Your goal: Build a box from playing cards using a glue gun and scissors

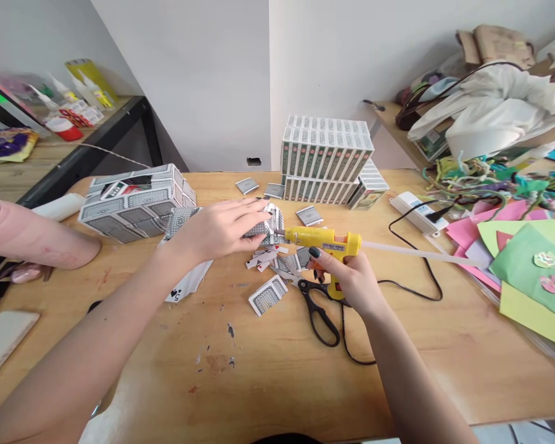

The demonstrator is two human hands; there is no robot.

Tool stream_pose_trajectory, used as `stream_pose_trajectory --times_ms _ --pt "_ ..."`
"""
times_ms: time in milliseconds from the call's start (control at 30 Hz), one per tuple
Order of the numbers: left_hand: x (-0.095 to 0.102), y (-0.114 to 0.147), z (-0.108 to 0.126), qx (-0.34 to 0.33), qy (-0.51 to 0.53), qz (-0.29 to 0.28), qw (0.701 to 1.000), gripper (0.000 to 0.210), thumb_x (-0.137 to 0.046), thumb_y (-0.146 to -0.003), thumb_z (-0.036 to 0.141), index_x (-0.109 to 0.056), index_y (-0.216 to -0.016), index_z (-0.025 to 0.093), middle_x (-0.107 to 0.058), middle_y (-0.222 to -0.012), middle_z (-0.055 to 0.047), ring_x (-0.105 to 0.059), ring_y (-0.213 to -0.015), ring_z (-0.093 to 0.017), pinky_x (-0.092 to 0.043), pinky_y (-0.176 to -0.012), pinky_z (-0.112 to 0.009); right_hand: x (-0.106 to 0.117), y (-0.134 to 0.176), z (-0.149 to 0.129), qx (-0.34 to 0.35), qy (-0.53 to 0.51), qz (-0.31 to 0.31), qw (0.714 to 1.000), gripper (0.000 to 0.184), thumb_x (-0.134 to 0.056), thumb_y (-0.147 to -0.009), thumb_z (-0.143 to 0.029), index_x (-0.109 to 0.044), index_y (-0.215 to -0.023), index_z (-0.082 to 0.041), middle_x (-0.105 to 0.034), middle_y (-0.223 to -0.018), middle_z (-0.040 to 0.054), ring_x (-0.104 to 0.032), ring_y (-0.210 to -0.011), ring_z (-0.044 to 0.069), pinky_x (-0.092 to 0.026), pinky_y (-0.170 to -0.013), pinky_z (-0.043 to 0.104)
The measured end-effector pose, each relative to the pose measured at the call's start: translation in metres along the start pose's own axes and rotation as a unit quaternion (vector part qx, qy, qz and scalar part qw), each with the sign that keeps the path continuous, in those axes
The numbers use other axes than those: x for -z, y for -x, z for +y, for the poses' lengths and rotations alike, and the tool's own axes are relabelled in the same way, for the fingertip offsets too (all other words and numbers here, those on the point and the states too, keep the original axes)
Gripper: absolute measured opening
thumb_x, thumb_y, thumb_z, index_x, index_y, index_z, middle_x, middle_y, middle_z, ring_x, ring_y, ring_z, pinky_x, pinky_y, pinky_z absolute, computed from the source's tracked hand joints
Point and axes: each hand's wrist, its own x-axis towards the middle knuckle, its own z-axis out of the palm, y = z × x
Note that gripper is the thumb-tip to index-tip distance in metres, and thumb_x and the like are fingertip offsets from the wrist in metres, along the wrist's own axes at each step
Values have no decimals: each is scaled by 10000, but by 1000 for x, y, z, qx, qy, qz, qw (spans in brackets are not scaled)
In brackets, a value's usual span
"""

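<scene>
My right hand (354, 277) grips a yellow hot glue gun (312, 237) with a long clear glue stick (416, 251) coming out of its back. The nozzle touches or nearly touches the right end of a piece built from patterned playing cards (272, 223). Over that piece lies my left hand (229, 227), its fingers curled down on it and hiding much of it. Beneath the gun, black-handled scissors (321, 311) lie half open among cut card pieces (263, 258). A folded card (268, 295) rests in front, and loose cards (189, 285) fan out under my left wrist.
A box made of cards (134, 203) stands at the left, near a pink roll (37, 234). Stacked card decks (326, 159) stand at the back. To the right are a power strip (419, 213), the gun's black cord (409, 283) and coloured paper (536, 271).
</scene>
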Motion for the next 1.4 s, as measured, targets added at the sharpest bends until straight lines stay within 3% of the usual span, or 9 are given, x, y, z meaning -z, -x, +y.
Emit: stream_pose_trajectory --times_ms 433,1400 --pt "0 2 -1 1 21 -7 1000 282 -515 -837 250 -574 -1103 177 -593 -1225 -90 -565 -1118 -209 -509 -928 -382 0 -2 4 -6 -6 -4 1000 362 -546 -792 -469 -556 -590 -169 -562 -634 19 -501 -625 121 -406 -600 233" --pt "1 3 -1 -2 39 -9 999 345 -535 -831 250 -561 -1171 205 -578 -1249 -64 -547 -1142 -203 -467 -992 -381 5 -2 6 -21 -11 -8 1000 394 -543 -795 -460 -516 -527 -173 -521 -583 1 -471 -593 105 -389 -591 223"
